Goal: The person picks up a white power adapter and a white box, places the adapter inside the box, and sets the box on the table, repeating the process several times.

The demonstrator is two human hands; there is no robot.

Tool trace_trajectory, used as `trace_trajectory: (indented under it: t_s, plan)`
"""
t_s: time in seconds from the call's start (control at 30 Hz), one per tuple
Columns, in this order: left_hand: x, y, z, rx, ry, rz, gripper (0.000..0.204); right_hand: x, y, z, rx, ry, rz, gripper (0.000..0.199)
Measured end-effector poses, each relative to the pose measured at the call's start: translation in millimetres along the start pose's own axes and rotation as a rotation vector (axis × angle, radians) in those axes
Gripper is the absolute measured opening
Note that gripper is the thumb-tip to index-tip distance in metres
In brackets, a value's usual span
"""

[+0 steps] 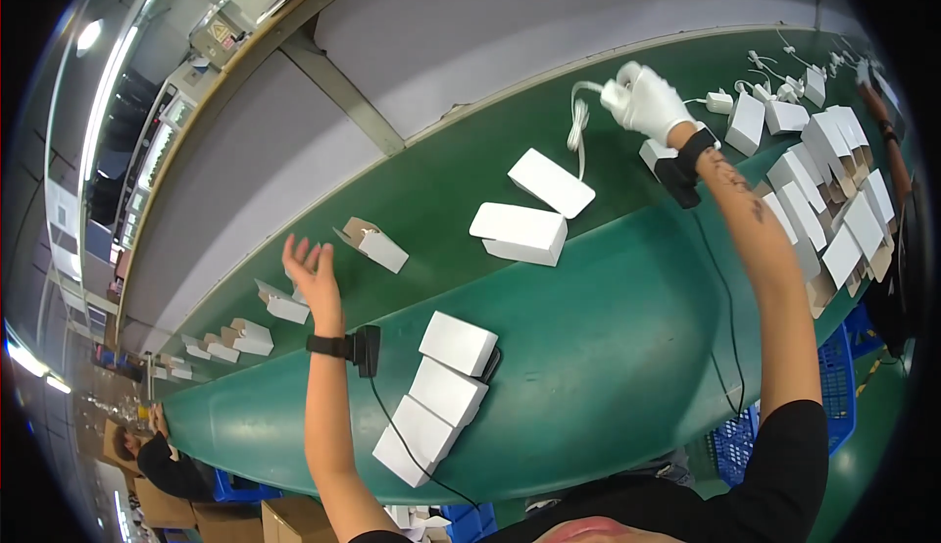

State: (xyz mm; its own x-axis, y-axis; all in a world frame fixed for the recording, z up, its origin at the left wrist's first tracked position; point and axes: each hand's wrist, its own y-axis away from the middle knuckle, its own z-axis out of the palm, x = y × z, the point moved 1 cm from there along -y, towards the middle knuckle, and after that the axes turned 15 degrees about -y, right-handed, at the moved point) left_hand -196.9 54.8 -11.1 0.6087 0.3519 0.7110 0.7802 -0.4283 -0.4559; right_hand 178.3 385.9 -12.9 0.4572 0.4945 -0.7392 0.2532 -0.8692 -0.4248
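"Well, where's the white adapter (617, 97)?"
"Far right of the open box (384, 251), pinched by the gloved right grip (649, 104)"
"And the left grip (316, 276)?"
"Fingers spread, just left of that box"

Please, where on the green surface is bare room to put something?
Widest: the green surface between three adjoining white boxes and the right black cable; another patch, left of the left forearm. Crowded: the right end, with clustered white boxes.

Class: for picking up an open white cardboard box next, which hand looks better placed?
Probably the left hand: it looks empty and hangs near an open white cardboard box. The gloved right hand holds a white corded plastic adapter.
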Motion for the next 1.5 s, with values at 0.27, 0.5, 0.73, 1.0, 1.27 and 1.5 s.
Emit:
trace_trajectory:
  t_s: [0.27, 0.5, 0.73, 1.0, 1.27, 1.5]
  plan:
    - [147, 140, 40, -1.183, 0.907, -0.292, 0.043, -102, 46, -44, -0.126, -0.620, -0.278, 0.044]
    - [169, 145, 90, -0.753, 1.544, -0.567, 0.037, -90, 188, -78, -0.290, -0.825, -0.173, 0.037]
    - [179, 209, 111, -0.936, 1.266, -0.412, 0.040, -46, 220, -64, -0.122, -1.282, 0.058, 0.021]
    - [179, 220, 123, -1.024, 1.070, -0.253, 0.058, -76, 225, -37, -0.277, -0.122, -0.464, 0.015]
    - [193, 220, 147, -0.983, 1.011, -0.273, 0.062, -59, 233, -7, -0.102, -0.676, -0.100, 0.038]
    - [193, 143, 155, -1.343, 0.076, 0.568, 0.076, 6, 211, -53, -0.351, -1.252, 0.279, 0.047]
